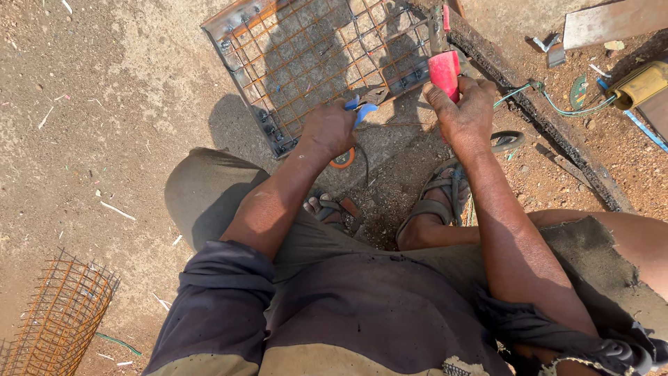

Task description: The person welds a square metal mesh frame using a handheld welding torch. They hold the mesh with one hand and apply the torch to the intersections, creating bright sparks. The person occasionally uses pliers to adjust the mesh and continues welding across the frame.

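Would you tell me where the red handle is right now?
In the head view, the red handle is upper right of centre, gripped in the right hand, beside the near right corner of the mesh frame.

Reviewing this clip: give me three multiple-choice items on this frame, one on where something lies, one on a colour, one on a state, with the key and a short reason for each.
1. Where does the rusty wire cage lie?
A. lower left, on the dirt
B. on top of the mesh panel
C. on the person's lap

2. What colour is the handle gripped by the right hand?
A. green
B. red
C. black

3. How is the left hand at this moment?
A. flat and open on the ground
B. raised clear of everything
C. closed around a blue-handled tool

Key: 1 A, the cage sits at the lower left corner, apart from the mesh panel. 2 B, the red handle sticks up above the fingers. 3 C, the fingers curl over the tool at the panel's near edge.
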